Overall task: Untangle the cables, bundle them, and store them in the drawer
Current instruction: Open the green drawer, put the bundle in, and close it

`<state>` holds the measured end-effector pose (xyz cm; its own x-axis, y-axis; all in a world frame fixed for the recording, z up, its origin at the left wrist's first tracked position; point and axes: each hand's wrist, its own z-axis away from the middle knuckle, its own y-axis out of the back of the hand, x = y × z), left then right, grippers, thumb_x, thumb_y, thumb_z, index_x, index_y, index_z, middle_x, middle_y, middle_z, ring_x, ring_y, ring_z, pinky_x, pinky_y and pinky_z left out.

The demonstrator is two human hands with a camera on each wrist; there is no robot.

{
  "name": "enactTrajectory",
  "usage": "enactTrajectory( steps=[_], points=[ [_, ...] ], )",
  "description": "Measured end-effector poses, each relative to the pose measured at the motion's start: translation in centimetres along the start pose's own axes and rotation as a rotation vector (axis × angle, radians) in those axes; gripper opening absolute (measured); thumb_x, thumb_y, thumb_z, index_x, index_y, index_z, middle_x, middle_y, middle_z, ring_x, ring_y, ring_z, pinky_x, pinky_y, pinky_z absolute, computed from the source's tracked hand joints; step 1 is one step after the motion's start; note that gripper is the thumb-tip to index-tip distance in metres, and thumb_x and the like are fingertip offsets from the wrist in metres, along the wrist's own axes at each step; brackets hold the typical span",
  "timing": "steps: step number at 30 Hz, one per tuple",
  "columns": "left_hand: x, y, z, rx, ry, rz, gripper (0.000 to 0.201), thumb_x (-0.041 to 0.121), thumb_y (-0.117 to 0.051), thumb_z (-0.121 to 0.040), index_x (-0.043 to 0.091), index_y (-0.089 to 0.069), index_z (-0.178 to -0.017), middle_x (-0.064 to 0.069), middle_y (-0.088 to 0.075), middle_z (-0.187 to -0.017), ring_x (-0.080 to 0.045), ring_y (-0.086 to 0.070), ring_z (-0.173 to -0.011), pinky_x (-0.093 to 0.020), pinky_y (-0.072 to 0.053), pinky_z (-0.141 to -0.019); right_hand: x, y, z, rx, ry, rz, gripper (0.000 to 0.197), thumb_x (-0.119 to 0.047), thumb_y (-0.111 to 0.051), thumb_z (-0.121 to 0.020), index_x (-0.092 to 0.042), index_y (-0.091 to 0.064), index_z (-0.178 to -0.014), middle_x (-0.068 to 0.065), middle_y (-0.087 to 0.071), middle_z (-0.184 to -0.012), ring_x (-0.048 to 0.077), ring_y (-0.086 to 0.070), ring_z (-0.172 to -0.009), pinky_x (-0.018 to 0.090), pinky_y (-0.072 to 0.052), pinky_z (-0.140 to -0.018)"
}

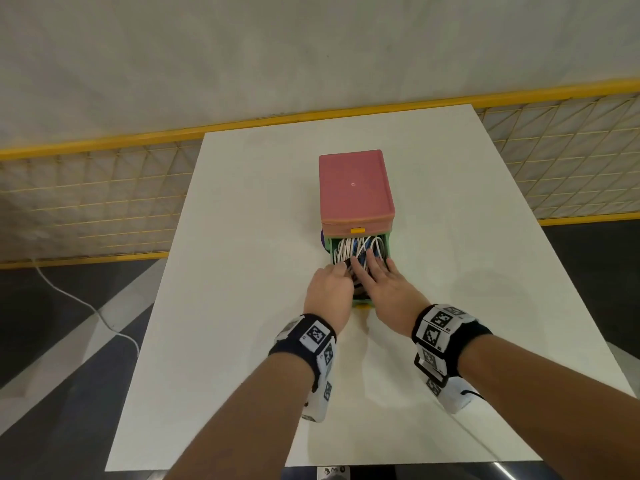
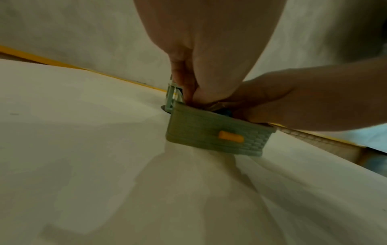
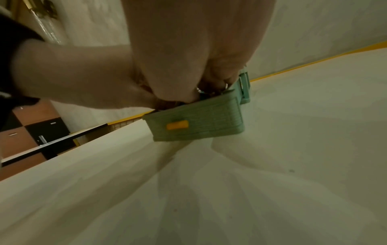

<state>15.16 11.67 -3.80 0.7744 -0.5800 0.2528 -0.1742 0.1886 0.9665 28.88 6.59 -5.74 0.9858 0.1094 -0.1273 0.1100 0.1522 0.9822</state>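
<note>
- Nearest the lens: left hand (image 1: 329, 289) and right hand (image 1: 388, 289), side by side over the pulled-out green drawer (image 2: 215, 132).
- Right fingers flat, pressing the cables (image 1: 360, 249) down, probably to clear the pink drawer (image 1: 356, 188) above.
- Left fingers curled among the loops; actual grip cannot be told.
- Drawer's long axis running away from the wrists, yellow handle (image 3: 177, 124) toward them.

The surface (image 1: 242, 306) lies bare on both sides of the small chest (image 1: 355, 188), so a reach from left or right meets nothing. The pulled-out green drawer (image 2: 213, 134) is crammed with cables (image 1: 360, 245), and the left hand (image 1: 329, 292) and right hand (image 1: 388, 289) cover its near half. The closed pink drawer (image 1: 358, 226) overhangs its far end. A yellow mesh fence (image 1: 104, 202) borders the far side.
</note>
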Motion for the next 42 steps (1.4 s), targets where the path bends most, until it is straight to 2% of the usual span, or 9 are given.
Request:
enactTrajectory(
  steps=[4,9,13,22,26,29,32,38,42],
  points=[
    [-0.3,1.5,-0.7,-0.044,-0.019,-0.042,0.028,0.010,-0.052,-0.090,0.010,-0.070,-0.111,-0.007,-0.053,-0.115,-0.027,-0.044,-0.109,-0.034,-0.040,-0.089,-0.5,0.5,0.2,-0.041,0.015,-0.027,0.076,-0.043,-0.036,-0.095,-0.001,-0.004,-0.149,0.031,-0.003,-0.155,0.040,-0.011,-0.145,0.043,-0.003,-0.119],
    [-1.3,4.4,-2.9,0.357,0.087,0.200,0.033,-0.011,-0.056,-0.077,0.006,-0.068,-0.103,-0.013,-0.053,-0.117,-0.029,-0.051,-0.108,-0.042,-0.050,-0.090,-0.4,3.0,-1.9,-0.261,0.049,0.171,0.096,-0.038,-0.064,-0.085,0.005,-0.004,-0.147,0.033,-0.003,-0.154,0.040,-0.014,-0.144,0.043,-0.013,-0.120],
    [-0.2,5.8,-5.2,0.129,0.023,0.219,0.076,-0.019,-0.043,-0.082,0.010,-0.029,-0.151,-0.009,-0.025,-0.160,-0.024,-0.022,-0.147,-0.030,-0.015,-0.120,-1.1,3.6,-2.2,-0.311,0.022,0.241,0.079,-0.012,-0.056,-0.089,0.007,-0.005,-0.146,0.036,-0.004,-0.152,0.043,-0.020,-0.142,0.046,-0.023,-0.117],
    [-1.8,5.9,-5.9,-0.074,-0.033,0.283,0.072,-0.013,-0.043,-0.092,0.012,-0.019,-0.155,-0.005,-0.012,-0.164,-0.017,-0.006,-0.152,-0.017,0.003,-0.115,0.3,5.4,-5.2,-0.216,-0.013,0.114,0.048,-0.008,-0.059,-0.086,-0.001,-0.042,-0.130,0.018,-0.054,-0.127,0.035,-0.062,-0.103,0.042,-0.051,-0.083],
    [-1.8,5.9,-5.7,-0.075,-0.035,0.321,0.074,-0.016,-0.041,-0.090,0.012,-0.019,-0.155,-0.004,-0.011,-0.164,-0.017,-0.006,-0.152,-0.018,0.002,-0.116,0.0,4.2,-3.6,0.085,0.022,0.153,0.034,-0.007,-0.071,-0.071,-0.009,-0.060,-0.104,0.008,-0.064,-0.101,0.027,-0.066,-0.082,0.033,-0.051,-0.061],
    [-2.0,5.8,-5.8,-0.071,-0.037,0.325,0.075,-0.020,-0.037,-0.089,0.012,-0.019,-0.155,-0.004,-0.011,-0.164,-0.016,-0.005,-0.152,-0.016,0.004,-0.114,0.1,2.4,-2.8,0.218,0.187,0.069,0.055,-0.001,-0.065,-0.071,-0.007,-0.056,-0.125,0.011,-0.060,-0.127,0.028,-0.062,-0.110,0.036,-0.055,-0.087],
    [-2.0,5.6,-5.9,-0.070,-0.034,0.318,0.076,-0.019,-0.040,-0.089,0.012,-0.019,-0.155,-0.003,-0.011,-0.164,-0.015,-0.005,-0.152,-0.018,0.002,-0.116,0.1,1.9,-3.1,-0.039,0.171,0.000,0.062,0.006,-0.040,-0.090,-0.006,-0.022,-0.148,0.011,-0.021,-0.157,0.026,-0.025,-0.144,0.035,-0.029,-0.117],
    [-1.8,5.8,-5.9,-0.100,-0.031,0.300,0.076,-0.017,-0.039,-0.089,0.013,-0.018,-0.155,-0.003,-0.010,-0.164,-0.015,-0.005,-0.152,-0.022,-0.001,-0.119,0.5,4.0,-4.3,-0.231,0.137,-0.087,0.069,0.009,-0.034,-0.090,-0.011,-0.009,-0.151,0.009,-0.007,-0.160,0.024,-0.013,-0.147,0.036,-0.022,-0.118],
    [-1.5,5.9,-5.8,-0.097,-0.026,0.310,0.072,-0.016,-0.035,-0.090,0.011,-0.018,-0.155,-0.005,-0.010,-0.164,-0.017,-0.006,-0.152,-0.024,0.000,-0.121,2.3,4.4,-5.9,-0.116,0.123,-0.108,0.048,0.002,-0.041,-0.091,-0.011,-0.042,-0.137,0.012,-0.048,-0.141,0.030,-0.051,-0.125,0.041,-0.042,-0.103]
  ],
)
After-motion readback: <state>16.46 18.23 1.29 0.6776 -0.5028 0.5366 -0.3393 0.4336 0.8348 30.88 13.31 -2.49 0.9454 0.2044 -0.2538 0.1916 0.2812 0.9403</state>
